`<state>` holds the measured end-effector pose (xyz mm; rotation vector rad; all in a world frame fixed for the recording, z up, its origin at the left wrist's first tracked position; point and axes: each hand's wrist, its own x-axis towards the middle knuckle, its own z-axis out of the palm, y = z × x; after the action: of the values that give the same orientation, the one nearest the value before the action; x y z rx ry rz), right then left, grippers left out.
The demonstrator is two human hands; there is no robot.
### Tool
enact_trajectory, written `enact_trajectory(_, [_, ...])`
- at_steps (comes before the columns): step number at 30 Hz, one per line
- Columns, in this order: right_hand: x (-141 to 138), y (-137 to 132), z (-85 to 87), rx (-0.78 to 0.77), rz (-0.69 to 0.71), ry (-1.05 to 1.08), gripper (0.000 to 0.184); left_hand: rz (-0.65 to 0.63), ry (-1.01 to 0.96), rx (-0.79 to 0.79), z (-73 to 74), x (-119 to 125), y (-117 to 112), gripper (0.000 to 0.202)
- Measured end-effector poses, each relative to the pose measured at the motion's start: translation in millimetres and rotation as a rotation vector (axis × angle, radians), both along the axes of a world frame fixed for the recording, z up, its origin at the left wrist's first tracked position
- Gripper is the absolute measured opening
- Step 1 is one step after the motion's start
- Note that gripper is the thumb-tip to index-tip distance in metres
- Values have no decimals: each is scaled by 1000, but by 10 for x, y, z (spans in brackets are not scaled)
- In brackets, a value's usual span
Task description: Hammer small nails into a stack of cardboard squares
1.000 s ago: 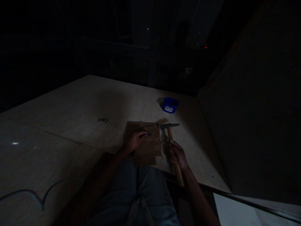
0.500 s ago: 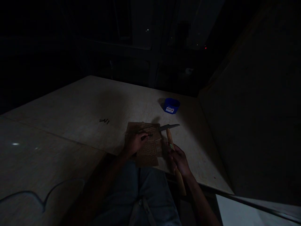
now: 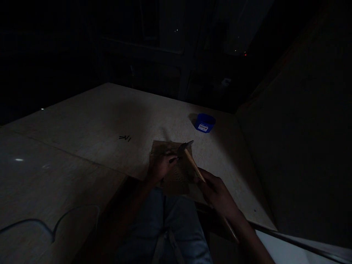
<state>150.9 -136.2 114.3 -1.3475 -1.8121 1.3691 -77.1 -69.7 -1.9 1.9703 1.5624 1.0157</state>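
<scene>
In the dim head view my right hand [image 3: 217, 187] is wrapped around the wooden handle of a hammer [image 3: 196, 168]. Its dark metal head is over the upper right of a worn, dented piece of brown cardboard [image 3: 176, 187]. My left hand [image 3: 162, 167] rests at the cardboard's left side, fingers pinched together. At the fingertips is a small dark piece, which looks like a nail [image 3: 178, 158], close below the hammer head. Poor light hides its exact shape and whether it touches the hammer.
Several loose dark nails [image 3: 125, 138] lie left of the cardboard on the pale tabletop [image 3: 96, 113]. A blue plastic container [image 3: 205, 123] with a white label stands behind to the right. A tall panel [image 3: 297, 128] borders the right side. A cable [image 3: 33, 221] curves at lower left.
My right hand has swung the hammer, its head moving left over the cardboard toward my left fingertips. My left hand stays pinched at about the same spot. The whole view has shifted slightly.
</scene>
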Motion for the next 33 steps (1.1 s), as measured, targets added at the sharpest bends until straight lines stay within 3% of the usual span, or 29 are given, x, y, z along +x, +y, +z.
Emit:
enact_trajectory(7, [-40, 48, 48, 111, 44, -25, 40, -11, -46, 27, -18, 2, 6, 17])
enact_trajectory(17, [-52, 91, -323, 126, 58, -46, 41, -11, -44, -11, -22, -2, -10, 16])
enact_trajectory(33, [-67, 129, -329, 132, 74, -58, 42, 1, -107, -179, 18, 0, 61, 19])
